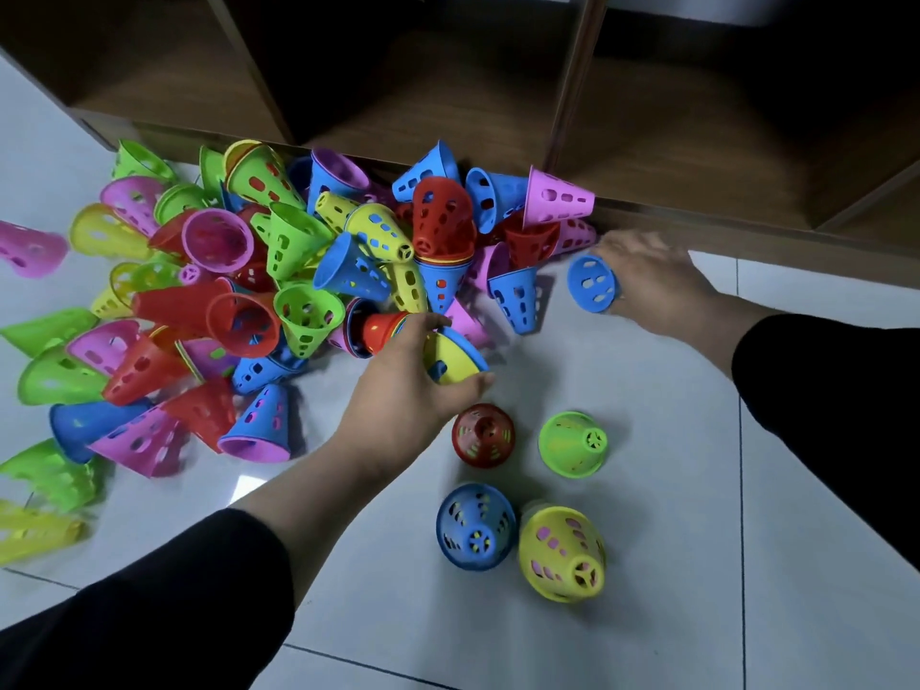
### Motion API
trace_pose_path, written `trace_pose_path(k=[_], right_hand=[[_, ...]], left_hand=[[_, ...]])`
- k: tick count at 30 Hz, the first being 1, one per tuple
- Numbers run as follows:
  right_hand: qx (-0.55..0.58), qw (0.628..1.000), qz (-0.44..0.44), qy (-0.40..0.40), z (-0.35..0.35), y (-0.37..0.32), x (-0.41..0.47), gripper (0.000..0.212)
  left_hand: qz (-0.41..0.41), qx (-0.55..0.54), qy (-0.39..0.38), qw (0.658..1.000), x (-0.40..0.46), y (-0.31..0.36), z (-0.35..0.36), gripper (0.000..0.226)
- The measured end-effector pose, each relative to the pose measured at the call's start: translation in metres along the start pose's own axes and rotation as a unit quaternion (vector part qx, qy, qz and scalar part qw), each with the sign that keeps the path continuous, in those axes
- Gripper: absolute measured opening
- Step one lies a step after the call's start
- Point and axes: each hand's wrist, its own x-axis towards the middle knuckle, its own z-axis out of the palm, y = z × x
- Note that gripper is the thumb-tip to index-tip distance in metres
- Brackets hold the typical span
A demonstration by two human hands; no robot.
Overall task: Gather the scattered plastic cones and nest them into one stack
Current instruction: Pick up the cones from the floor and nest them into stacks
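Head view, near to far. Nearest the wearer, at about 5 o'clock in the frame, four upright piles stand on the floor, wide mouths down: a yellow cone, a blue cone, a green cone and a red cone. Other colours show through their holes, so each appears to cap nested cones; the grouping suggests sorting ahead of one final stack.

At centre, the left hand grips a yellow-and-blue pair, fingers curled over the rim, probably to carry it to a pile. At 2 o'clock the right hand reaches a lone blue cone, fingers spread and touching it; the hand is blurred, so whether it has closed on the cone cannot be told.

From 9 to 12 o'clock lies the heap of loose cones in five colours, tumbled on their sides, several already nested in short runs. Most of the task appears undone.

The floor is pale glossy tile with thin grout lines. Along the far edge runs a dark wooden shelf with open compartments, against whose base the heap rests.
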Motion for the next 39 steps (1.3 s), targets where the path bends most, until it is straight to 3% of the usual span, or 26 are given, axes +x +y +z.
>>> trace_pose_path(k=[7,11,16,20,22,24,26,28,31,35,39], right_hand=[[0.086,0.994,0.053,-0.046,-0.001,-0.01,-0.034,0.061],[0.171,0.984,0.043,0.005,-0.022,-0.017,-0.064,0.063],[0.194,0.98,-0.038,-0.006,-0.071,-0.049,-0.135,0.064],[0.129,0.988,-0.061,-0.051,-0.077,-0.067,-0.174,0.06],[0.106,0.99,-0.058,-0.076,-0.067,-0.077,-0.178,0.057],[0.081,0.99,-0.067,-0.099,-0.054,-0.086,-0.176,0.059],[0.079,0.989,-0.071,-0.107,-0.046,-0.092,-0.172,0.067],[0.105,0.989,-0.056,-0.086,-0.045,-0.093,-0.167,0.071],[0.168,0.984,-0.031,-0.039,-0.045,-0.089,-0.152,0.061],[0.205,0.978,0.006,-0.032,-0.034,-0.082,-0.116,0.052],[0.226,0.973,0.033,-0.026,-0.021,-0.086,-0.068,0.07]], left_hand=[[0.037,0.091,-0.056,0.994,-0.023,0.0,-0.015,0.069],[0.083,0.189,-0.105,0.973,-0.033,0.009,-0.012,0.071],[0.118,0.392,-0.162,0.898,-0.033,0.022,0.002,0.073],[0.131,0.485,-0.202,0.841,-0.025,0.037,0.023,0.066],[0.118,0.495,-0.226,0.831,-0.02,0.037,0.035,0.073],[0.092,0.465,-0.244,0.846,-0.016,0.034,0.041,0.087],[0.074,0.395,-0.238,0.884,-0.015,0.03,0.041,0.094],[0.076,0.325,-0.185,0.924,-0.019,0.023,0.035,0.086],[0.045,0.268,-0.073,0.96,-0.023,0.003,0.021,0.068],[0.042,0.316,-0.032,0.947,-0.002,-0.016,0.011,0.066],[0.073,0.385,-0.064,0.918,0.034,-0.011,0.018,0.065]])
